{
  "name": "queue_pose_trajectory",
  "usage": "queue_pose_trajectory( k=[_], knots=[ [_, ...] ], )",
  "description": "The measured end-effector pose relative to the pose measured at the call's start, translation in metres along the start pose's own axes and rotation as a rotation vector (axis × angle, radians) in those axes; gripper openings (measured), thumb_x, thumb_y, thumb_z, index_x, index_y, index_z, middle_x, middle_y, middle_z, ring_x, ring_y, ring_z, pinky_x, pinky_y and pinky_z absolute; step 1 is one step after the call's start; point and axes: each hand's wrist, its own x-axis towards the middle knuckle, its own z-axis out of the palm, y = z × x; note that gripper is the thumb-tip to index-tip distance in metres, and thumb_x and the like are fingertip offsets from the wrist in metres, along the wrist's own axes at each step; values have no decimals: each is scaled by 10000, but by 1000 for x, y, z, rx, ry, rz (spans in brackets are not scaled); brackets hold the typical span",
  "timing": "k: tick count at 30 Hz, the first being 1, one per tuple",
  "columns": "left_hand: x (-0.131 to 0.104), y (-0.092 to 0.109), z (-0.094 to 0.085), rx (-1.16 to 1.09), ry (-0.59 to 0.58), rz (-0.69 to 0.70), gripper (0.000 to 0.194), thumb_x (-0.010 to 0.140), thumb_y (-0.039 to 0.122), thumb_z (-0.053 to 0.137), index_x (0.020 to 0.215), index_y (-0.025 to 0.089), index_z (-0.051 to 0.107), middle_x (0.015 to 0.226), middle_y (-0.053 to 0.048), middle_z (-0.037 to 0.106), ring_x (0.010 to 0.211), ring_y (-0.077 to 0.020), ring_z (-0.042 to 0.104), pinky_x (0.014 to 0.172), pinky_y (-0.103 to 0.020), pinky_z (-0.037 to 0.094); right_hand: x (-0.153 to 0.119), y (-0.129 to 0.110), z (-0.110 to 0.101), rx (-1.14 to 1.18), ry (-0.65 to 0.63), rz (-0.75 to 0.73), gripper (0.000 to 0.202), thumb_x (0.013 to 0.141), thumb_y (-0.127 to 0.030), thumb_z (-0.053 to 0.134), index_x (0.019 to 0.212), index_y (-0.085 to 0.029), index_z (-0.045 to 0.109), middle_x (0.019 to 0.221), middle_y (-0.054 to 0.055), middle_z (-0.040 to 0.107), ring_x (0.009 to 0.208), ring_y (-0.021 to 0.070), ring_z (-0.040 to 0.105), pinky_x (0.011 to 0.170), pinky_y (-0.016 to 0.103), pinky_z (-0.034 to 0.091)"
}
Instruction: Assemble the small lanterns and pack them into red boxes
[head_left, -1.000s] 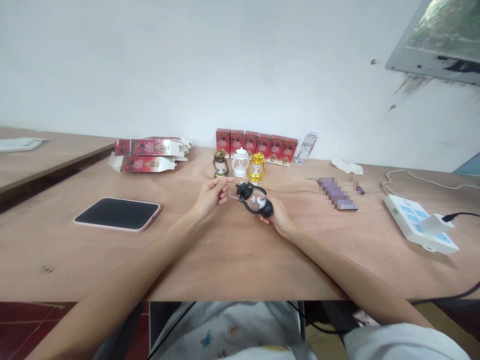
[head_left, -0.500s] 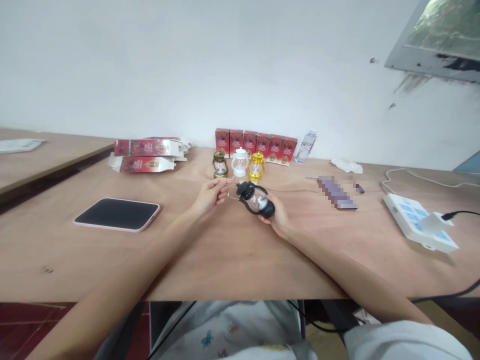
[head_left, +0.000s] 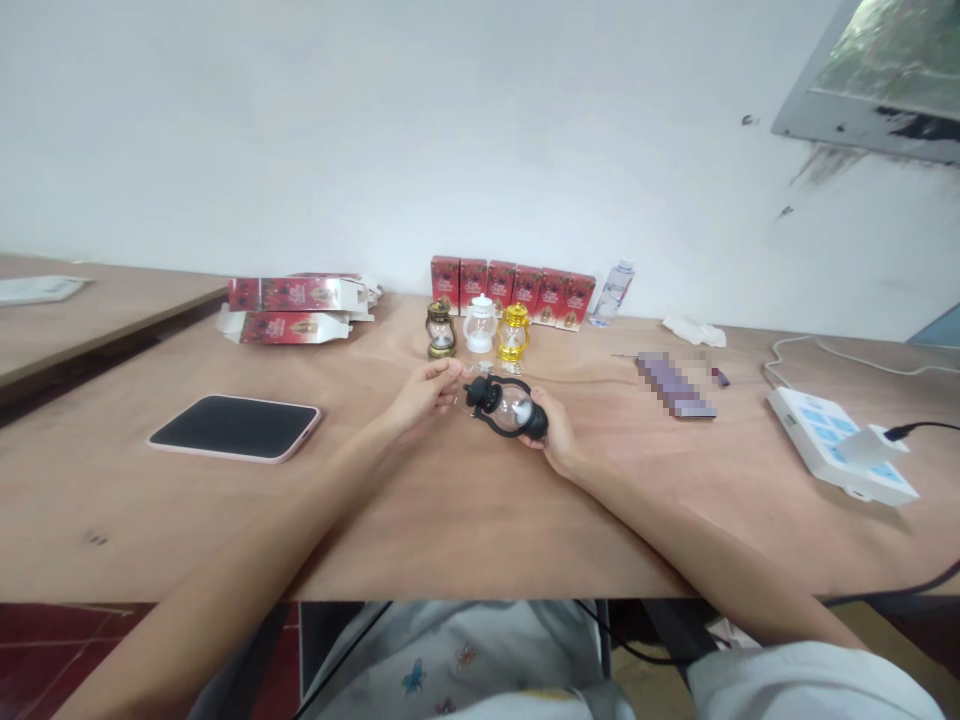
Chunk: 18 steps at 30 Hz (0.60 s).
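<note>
A small black lantern (head_left: 513, 407) with a clear globe lies tilted in my right hand (head_left: 559, 435), whose fingers wrap round its base. Its top points left. Beside that top, my left hand (head_left: 424, 393) is closed in a pinch on a thin wire piece (head_left: 456, 400), most of it hidden by the fingers. Whether the wire is attached to the lantern I cannot tell. Just behind stand a bronze lantern (head_left: 441, 332), a white lantern (head_left: 479, 325) and a gold lantern (head_left: 514, 333). Small metallic bits (head_left: 512, 368) lie in front of them.
Several red boxes (head_left: 527, 292) line the wall beside a clear bottle (head_left: 615, 292). Flattened cartons (head_left: 292, 327) lie back left, a phone (head_left: 235, 428) nearer. To the right are a screwdriver-like tool (head_left: 625, 355), a blurred purple object (head_left: 675, 385), tissue (head_left: 694, 331) and a power strip (head_left: 814, 425).
The black lantern has turned to lie flatter, its top shifting slightly left and down toward my left hand. The wire at the left fingers now shows less.
</note>
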Motion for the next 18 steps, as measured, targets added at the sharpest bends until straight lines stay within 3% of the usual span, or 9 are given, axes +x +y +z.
queue_pose_trajectory(
  k=[7, 14, 18],
  knots=[
    [0, 0, -1, 60, 18, 7, 347, 681, 438, 734, 675, 129, 578, 481, 87, 247, 379, -12, 180, 360, -140, 74, -2, 3, 1, 2, 9, -47, 327, 709, -521, 521, 709, -210, 419, 470, -62, 478, 290, 81, 430, 268, 150, 153],
    [1, 0, 0, 63, 53, -12, 276, 676, 340, 734, 637, 123, 568, 509, 58, 352, 376, -5, 220, 360, -135, 84, -4, 8, -1, -34, 33, -140, 340, 741, -510, 546, 681, -213, 389, 504, -70, 457, 333, 66, 432, 280, 146, 227],
    [6, -4, -4, 13, 43, -52, 225, 664, 262, 728, 615, 121, 560, 478, 72, 325, 360, -1, 218, 350, -125, 77, -5, 10, -2, -62, 32, -196, 346, 753, -516, 544, 677, -215, 391, 538, -66, 454, 358, 71, 447, 282, 154, 265]
  ],
)
